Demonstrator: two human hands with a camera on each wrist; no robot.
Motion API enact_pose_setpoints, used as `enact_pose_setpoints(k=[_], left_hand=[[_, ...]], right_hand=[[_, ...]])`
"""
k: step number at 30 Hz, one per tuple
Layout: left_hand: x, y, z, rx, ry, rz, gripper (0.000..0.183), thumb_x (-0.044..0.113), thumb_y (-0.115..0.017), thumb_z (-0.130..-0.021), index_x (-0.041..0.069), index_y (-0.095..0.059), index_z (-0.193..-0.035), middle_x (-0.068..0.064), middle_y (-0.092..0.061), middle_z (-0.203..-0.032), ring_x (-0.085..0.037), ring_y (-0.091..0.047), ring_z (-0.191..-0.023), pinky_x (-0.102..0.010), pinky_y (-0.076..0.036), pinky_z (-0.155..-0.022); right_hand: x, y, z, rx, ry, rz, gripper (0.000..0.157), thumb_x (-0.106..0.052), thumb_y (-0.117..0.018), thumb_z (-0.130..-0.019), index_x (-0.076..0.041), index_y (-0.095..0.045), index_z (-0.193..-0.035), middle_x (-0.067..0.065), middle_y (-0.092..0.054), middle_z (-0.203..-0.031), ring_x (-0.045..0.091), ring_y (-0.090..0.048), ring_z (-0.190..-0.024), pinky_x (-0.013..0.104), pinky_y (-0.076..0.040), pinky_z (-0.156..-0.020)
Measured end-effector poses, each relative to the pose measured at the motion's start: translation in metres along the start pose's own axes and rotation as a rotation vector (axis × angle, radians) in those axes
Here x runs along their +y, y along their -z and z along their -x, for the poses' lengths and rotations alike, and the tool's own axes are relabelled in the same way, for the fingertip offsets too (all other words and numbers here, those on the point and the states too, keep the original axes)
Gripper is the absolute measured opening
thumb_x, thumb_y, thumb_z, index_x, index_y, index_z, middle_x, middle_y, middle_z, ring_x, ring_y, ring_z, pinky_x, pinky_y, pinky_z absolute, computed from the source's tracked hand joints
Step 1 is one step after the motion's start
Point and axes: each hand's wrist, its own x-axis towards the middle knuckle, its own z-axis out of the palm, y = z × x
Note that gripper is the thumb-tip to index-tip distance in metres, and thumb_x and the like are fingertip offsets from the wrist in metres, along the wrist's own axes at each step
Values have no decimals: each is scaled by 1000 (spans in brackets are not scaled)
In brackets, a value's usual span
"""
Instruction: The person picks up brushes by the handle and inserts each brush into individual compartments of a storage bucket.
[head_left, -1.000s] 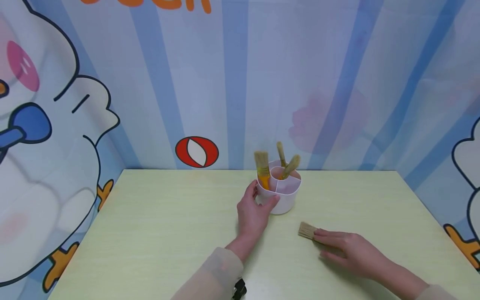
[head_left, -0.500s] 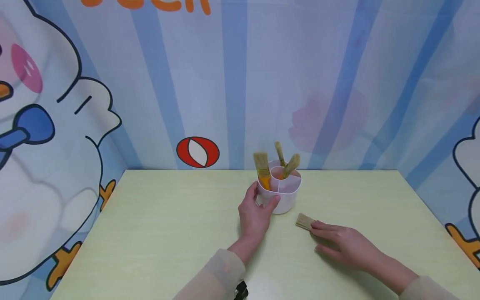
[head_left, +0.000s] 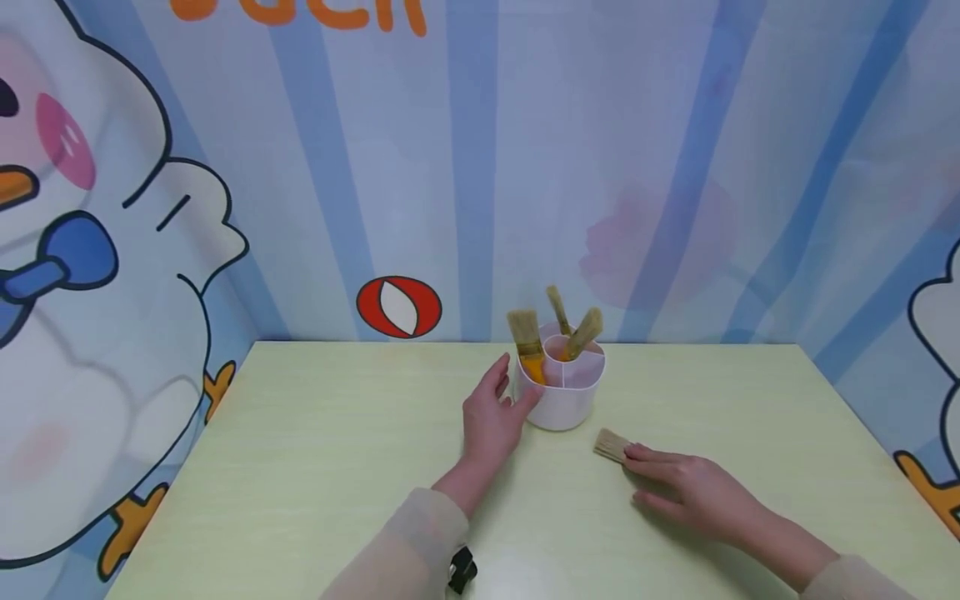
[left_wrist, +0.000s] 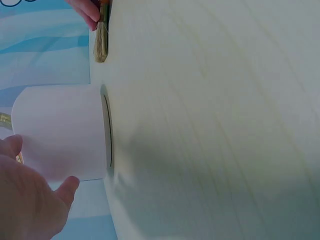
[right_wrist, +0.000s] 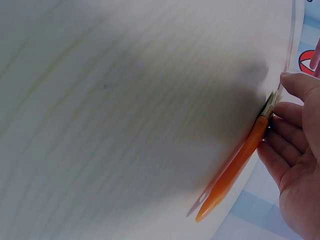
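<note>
A white round holder [head_left: 564,410] with compartments stands on the table and carries several brushes, bristles up. My left hand [head_left: 491,423] is at the holder's left side, fingers loosely spread, the thumb close by the rim; in the left wrist view it stands beside the holder's white wall [left_wrist: 62,132] without gripping it. On the tabletop lies a paintbrush [head_left: 611,446] with pale bristles and an orange handle [right_wrist: 237,167]. My right hand [head_left: 697,492] lays its relaxed fingers against this paintbrush near the ferrule, the thumb held apart. In the head view the hand hides the handle.
In the holder, a wide flat brush [head_left: 527,337] leans left, a rounder brush [head_left: 585,332] leans right from the central cup, and a thin brush [head_left: 558,308] stands behind. The pale wooden table [head_left: 337,450] meets a printed blue curtain [head_left: 525,167] at its back edge.
My left hand has loosened from the holder and drawn back slightly to the left. The right hand with the paintbrush slid a little away from me earlier, then stayed nearly still.
</note>
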Motion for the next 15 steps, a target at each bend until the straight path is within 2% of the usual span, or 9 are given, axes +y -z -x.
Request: enact_pose_setpoints(k=[7,10,15], left_hand=[[-4,-5,-3,-23,13,10,69,23,-81,-98,9,-51,-159,-13,-55,-159,-34,-57,-144,-48,-54,-110],[-5,-8,0,-19,-3,17,71,25,-82,-97,7,-50,-159,-13,-56,-159,-34,-58,-142,-50,-55,-109],[-3,-12,7,-5,13,34,72,25,-82,-97,9,-51,-159,-9,-56,-159,-30,-58,-143,-49,-55,-109]], right_hand=[[-1,1,0,1,-11,-23,43,-25,-83,-95,-9,-76,-134,11,-70,-141,34,-72,-122,53,-63,-92],[-2,1,0,-4,-20,-27,43,-27,-82,-96,-9,-76,-134,11,-70,-142,34,-72,-122,53,-63,-93],[-2,1,-1,-19,-31,-17,44,-29,-82,-96,-9,-75,-135,12,-69,-142,34,-71,-123,54,-62,-94]])
